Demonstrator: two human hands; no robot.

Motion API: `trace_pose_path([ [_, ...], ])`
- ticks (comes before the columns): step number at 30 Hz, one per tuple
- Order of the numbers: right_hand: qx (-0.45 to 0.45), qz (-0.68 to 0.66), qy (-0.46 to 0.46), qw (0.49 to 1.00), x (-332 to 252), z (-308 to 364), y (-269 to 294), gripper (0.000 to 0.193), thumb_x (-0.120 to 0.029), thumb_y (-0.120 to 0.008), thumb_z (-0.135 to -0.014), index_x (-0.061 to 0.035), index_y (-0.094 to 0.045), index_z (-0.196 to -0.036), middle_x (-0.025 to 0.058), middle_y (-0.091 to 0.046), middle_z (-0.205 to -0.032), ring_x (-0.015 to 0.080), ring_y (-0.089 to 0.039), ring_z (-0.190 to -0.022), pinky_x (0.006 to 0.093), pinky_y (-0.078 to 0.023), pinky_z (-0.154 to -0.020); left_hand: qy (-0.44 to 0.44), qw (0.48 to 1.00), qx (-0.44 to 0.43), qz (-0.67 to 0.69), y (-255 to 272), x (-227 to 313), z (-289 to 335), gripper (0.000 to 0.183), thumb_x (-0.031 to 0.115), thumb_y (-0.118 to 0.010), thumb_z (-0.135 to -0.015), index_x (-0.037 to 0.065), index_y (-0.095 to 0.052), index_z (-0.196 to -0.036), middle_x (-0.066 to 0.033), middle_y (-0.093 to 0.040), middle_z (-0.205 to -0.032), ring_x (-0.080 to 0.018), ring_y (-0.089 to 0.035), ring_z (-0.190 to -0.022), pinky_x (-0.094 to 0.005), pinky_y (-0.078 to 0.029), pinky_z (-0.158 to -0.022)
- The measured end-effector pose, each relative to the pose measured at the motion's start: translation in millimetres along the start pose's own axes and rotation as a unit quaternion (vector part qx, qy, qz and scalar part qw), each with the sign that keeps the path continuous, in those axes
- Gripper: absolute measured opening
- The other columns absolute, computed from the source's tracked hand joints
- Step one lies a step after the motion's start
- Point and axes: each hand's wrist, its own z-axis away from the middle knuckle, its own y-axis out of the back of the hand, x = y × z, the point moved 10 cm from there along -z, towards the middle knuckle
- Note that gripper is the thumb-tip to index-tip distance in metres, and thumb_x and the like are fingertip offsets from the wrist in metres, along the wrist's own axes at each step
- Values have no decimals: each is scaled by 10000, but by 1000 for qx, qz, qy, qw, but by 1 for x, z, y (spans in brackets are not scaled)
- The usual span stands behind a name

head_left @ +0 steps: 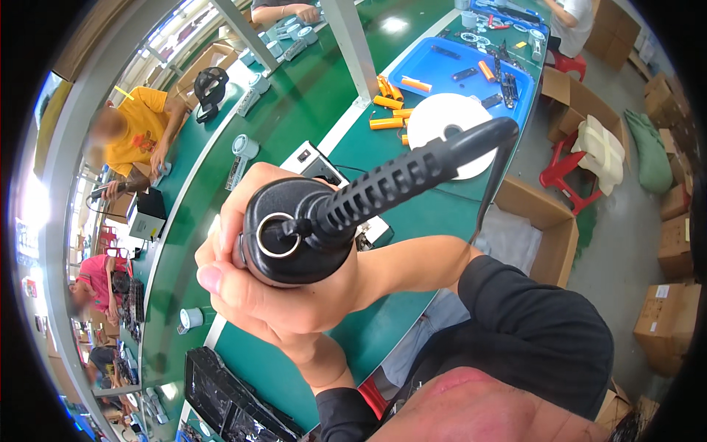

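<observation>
Fingers (pixel 254 180): curled around a thick black tool (pixel 313 247), some wrapping its far side, a thumb lying across its near side.
Right hand (pixel 335 298): closed on the tool, palm toward the person's side, wrist roughly in line with the forearm.
Left hand (pixel 250 320): just below the right, largely covered by it; whether it grips the tool, I cannot tell.
Right arm (pixel 412 265): elbow bent past the worktop's near edge, bare forearm reaching in over that edge, black sleeve ending near the elbow.
Left arm (pixel 320 361): forearm rising steeply from the near edge, its sleeve lower down.
Black tool: raised above the worktop (pixel 427 210), between its near and far edges, rounded end with a metal ring (pixel 278 255) toward the camera.
Cord (pixel 495 132): leaves the tool through a ribbed sleeve, arches, then drops by the near edge.
Tray: blue tray (pixel 434 62) along the near edge, a white reel (pixel 431 121) overlapping it, orange cylinders (pixel 387 124) beside.
Far edge: a black case (pixel 228 398) lies next to it.
</observation>
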Motion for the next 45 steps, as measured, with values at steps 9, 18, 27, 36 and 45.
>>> trace_pose_path([
  [9, 9, -35, 4, 999, 17, 5, 1, 197, -26, -768, -831, -49, -573, -842, -5, -590, -715, 106, -534, -625, 312, -433, -601, -3, 1000, 21, -1, 8, 1, 1, 378, 290, -550, -1077, -40, -691, -1195, -133, -719, -939, -267, -678, -838, -385, -542, -842],
  [18, -31, -117, -76, 990, 27, 14, -4, 263, 69, -720, -878, -45, -529, -1019, 59, -690, -814, 121, -674, -732, 307, -545, -662, -17, 998, 62, 0, 23, 4, 5, 377, 301, -558, -1070, -32, -690, -1187, -132, -713, -928, -277, -675, -830, -393, -540, -844],
  [27, -37, -130, -69, 988, 28, 18, -8, 286, 87, -706, -892, -35, -511, -1061, 64, -691, -806, 122, -686, -728, 308, -543, -635, -21, 998, 63, 6, 23, 7, 9, 377, 313, -567, -1062, -24, -688, -1180, -130, -707, -917, -286, -672, -822, -401, -538, -845],
  [36, 9, -89, -110, 990, 20, 9, -6, 195, -1, -752, -845, -38, -563, -881, 10, -608, -727, 103, -563, -643, 309, -447, -593, -17, 998, 55, 11, 18, 4, 8, 377, 325, -575, -1055, -16, -687, -1173, -129, -701, -905, -296, -668, -815, -409, -536, -847],
  [45, 0, -32, 20, 999, 12, 2, -1, 182, -15, -750, -843, -38, -572, -872, 8, -601, -724, 106, -551, -627, 309, -436, -581, -15, 999, 36, 19, 11, 5, 6, 377, 337, -584, -1048, -7, -686, -1165, -128, -696, -894, -306, -665, -807, -417, -534, -848],
])
